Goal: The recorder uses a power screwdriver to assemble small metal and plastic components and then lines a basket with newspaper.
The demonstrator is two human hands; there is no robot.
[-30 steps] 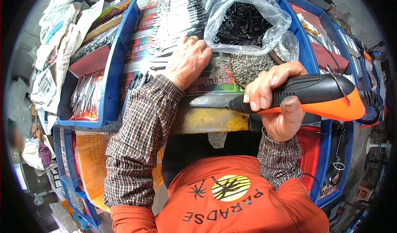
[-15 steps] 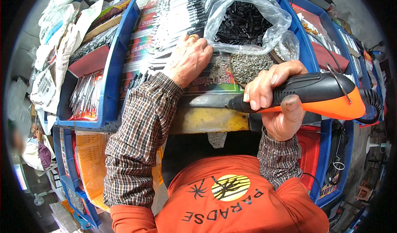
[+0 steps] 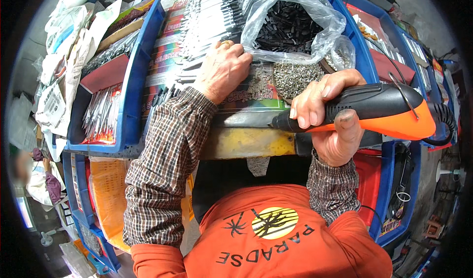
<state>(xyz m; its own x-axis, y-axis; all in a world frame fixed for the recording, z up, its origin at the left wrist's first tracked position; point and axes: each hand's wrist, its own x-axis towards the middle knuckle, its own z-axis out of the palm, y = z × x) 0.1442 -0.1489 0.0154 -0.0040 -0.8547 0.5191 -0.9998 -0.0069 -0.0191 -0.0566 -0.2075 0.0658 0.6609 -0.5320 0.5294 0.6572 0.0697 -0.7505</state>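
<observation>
My right hand [image 3: 335,115] is wrapped round an orange and black electric screwdriver [image 3: 389,108]. The tool lies level, its narrow black nose pointing left above the table's front edge. Curled fingers make my left hand [image 3: 224,72] closed at the near end of a row of slender white parts with black ends [image 3: 209,19]. Whatever those fingertips pinch is hidden beneath the hand. Right of it, small metal screws [image 3: 298,81] fill a shallow container. Behind them an opened clear plastic bag [image 3: 253,51] holds many black plastic pieces [image 3: 288,29].
Blue bins [image 3: 129,113] with bundled thin parts flank the table on the left, and another blue bin [image 3: 367,46] stands on the right. A yellow strip [image 3: 246,144] runs along the front edge. Below left is an orange basket [image 3: 109,189]. A co-worker [image 3: 44,184] sits far left.
My hands and the screwdriver stay in nearly the same places, with only a slight shift of the view. At the far left, the co-worker's arm has moved a little.
</observation>
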